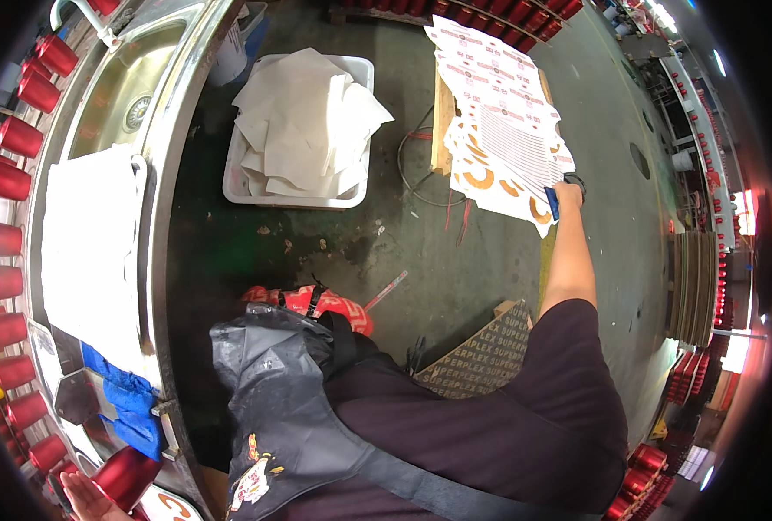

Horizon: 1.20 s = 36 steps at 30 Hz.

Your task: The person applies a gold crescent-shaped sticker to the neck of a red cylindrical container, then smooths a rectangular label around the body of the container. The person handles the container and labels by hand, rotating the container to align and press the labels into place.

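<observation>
At the lower left edge my left hand (88, 499) is partly cut off by the picture. Its fingers are against a glossy red cup (127, 478), which is tilted above the counter. My right arm stretches far forward. My right hand (568, 194) is closed around a flat blue tool (551, 204), whose exact kind is too small to tell. It is at the near right corner of a stack of printed sheets (499, 95). The sheets carry red print, thin lines and orange-brown curved shapes, and lie fanned on a wooden stand (443, 122).
On the left, a metal sink (130, 95) adjoins a counter with white sheets (91, 252) and a blue cloth (125, 399). Red cups (0, 282) line a rack beyond. A white tub (361, 187) of paper (303, 122) is on the floor, near a cardboard piece (481, 356).
</observation>
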### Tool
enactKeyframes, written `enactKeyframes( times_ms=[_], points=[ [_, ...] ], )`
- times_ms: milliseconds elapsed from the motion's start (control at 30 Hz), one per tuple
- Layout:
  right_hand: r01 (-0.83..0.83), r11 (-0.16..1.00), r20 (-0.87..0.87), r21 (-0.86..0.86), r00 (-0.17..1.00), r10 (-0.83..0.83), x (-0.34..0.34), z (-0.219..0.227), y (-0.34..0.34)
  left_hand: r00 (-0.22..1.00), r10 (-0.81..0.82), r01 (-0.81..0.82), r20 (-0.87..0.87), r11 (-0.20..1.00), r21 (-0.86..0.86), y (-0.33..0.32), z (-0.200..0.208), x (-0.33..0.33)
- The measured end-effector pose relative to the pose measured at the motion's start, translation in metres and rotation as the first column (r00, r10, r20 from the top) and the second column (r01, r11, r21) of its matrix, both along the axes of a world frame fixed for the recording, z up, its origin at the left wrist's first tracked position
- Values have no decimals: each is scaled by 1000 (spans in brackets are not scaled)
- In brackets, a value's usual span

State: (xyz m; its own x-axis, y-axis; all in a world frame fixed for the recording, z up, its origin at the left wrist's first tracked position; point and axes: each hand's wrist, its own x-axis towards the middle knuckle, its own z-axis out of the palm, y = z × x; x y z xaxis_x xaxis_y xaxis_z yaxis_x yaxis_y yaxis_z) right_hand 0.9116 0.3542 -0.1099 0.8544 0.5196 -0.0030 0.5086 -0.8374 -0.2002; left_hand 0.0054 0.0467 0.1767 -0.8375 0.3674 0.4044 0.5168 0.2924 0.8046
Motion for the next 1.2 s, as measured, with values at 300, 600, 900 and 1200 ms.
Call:
enactKeyframes(
  times_ms=[300,600,900,1200],
  points=[
    [-81,977,-267,-198,963,25,78,-55,63,765,-420,260,488,895,362,-22,-8,-61],
    [-168,852,-363,-496,932,-27,125,-88,99,459,-741,583,489,667,464,-48,-5,-63],
    [-346,856,-101,-385,937,333,-5,-8,116,503,-700,544,506,712,443,-64,-10,-73],
    [-847,519,16,-117,521,853,-136,9,114,773,-331,151,541,925,349,-60,-25,-71]
  ],
)
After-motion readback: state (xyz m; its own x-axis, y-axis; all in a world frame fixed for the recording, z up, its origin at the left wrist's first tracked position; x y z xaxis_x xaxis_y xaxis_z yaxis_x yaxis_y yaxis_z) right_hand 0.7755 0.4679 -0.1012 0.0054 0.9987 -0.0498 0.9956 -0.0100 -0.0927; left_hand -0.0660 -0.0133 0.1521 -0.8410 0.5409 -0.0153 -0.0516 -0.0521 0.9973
